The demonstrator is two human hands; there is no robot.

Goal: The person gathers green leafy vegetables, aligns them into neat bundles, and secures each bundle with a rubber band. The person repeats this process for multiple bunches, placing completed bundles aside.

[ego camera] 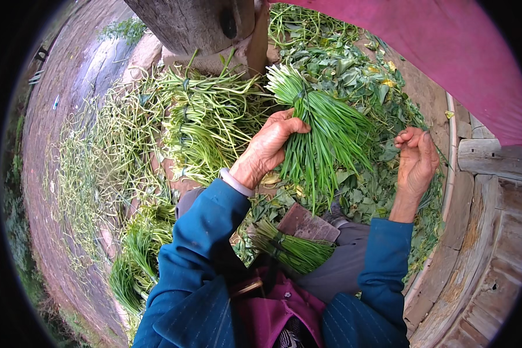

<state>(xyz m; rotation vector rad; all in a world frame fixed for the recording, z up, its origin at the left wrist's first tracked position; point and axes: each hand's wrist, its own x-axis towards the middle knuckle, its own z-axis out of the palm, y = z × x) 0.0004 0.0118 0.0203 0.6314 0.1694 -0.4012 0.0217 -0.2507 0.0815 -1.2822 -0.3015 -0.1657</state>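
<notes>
My left hand (267, 141) grips a bunch of garlic chives (330, 126), thumb across the leaves below a dark tie. The white stem ends point up and left; the green blades fan down and right. Off to the right, my right hand (417, 163) is raised apart from the bunch with its fingers curled. A thin green strand shows beside it, but whether the fingers hold it cannot be told. Between my legs lies another tied green bundle (298, 252), close to a reddish brick (309, 222).
Tied bundles of pale green stalks (200, 126) lie left, beside loose stalks (100, 174) and more chives (130, 265). Plucked leaves (343, 74) cover the ground ahead. A wooden post (195, 26) stands on a stone base (239, 61). Pink cloth (443, 48) hangs upper right above wooden planks (465, 248).
</notes>
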